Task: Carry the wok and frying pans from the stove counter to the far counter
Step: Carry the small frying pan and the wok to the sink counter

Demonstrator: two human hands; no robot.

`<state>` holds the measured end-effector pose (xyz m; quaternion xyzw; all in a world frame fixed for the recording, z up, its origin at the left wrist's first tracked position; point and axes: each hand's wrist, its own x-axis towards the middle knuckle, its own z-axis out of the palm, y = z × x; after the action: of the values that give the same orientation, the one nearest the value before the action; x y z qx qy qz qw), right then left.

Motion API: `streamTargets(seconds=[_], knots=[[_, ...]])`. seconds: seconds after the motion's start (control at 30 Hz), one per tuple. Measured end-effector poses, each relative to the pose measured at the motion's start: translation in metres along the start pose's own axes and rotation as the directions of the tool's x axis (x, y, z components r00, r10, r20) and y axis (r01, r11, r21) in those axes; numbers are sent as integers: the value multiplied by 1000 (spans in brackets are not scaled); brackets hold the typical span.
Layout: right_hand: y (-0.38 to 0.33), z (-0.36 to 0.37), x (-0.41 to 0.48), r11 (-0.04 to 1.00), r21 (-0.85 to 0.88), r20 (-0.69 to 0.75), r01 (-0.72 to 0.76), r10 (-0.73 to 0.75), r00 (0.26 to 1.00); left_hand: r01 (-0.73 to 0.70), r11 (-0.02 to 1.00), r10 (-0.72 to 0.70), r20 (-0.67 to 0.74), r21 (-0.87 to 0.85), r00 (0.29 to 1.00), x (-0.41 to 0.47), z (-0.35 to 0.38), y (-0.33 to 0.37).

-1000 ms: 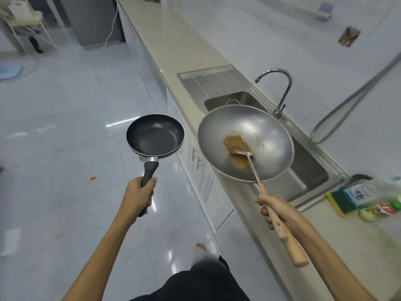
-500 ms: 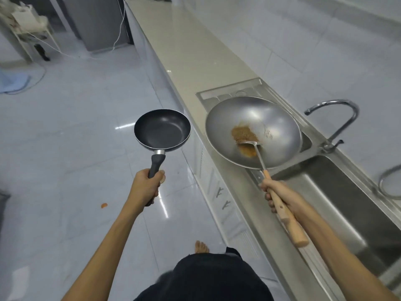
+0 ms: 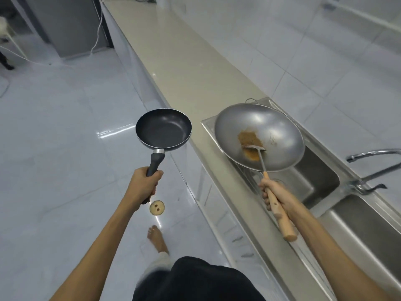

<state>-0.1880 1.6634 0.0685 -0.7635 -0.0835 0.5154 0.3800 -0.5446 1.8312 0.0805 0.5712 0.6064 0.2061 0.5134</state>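
Change: sink [image 3: 321,183] now lies beside and behind the walker; both pans have advanced along the counter [image 3: 184,68].
Left hand [image 3: 142,185]: clamped on the frying pan [image 3: 163,129] handle, pan over the floor.
Right hand [image 3: 274,194]: closed round the wooden handle; wok [image 3: 259,137] over the sink's edge, spatula [image 3: 257,151] resting in brown residue.
Technique: likely best to keep the wok level so the spatula stays put.

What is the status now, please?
Left hand grips frying pan. Right hand grips wok, spatula inside. Counter ahead bare.
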Motion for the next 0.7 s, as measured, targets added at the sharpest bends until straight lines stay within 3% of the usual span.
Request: streamTargets(seconds=[0.33,0.7], knots=[[-84,113,66,962,268,-121,-43,78,990,-75,982,46,168,175,985,186,-108,48],[-130,159,116,919,394,-293,6,119,949,-143,979,83,359,144,930,336,-81,95]])
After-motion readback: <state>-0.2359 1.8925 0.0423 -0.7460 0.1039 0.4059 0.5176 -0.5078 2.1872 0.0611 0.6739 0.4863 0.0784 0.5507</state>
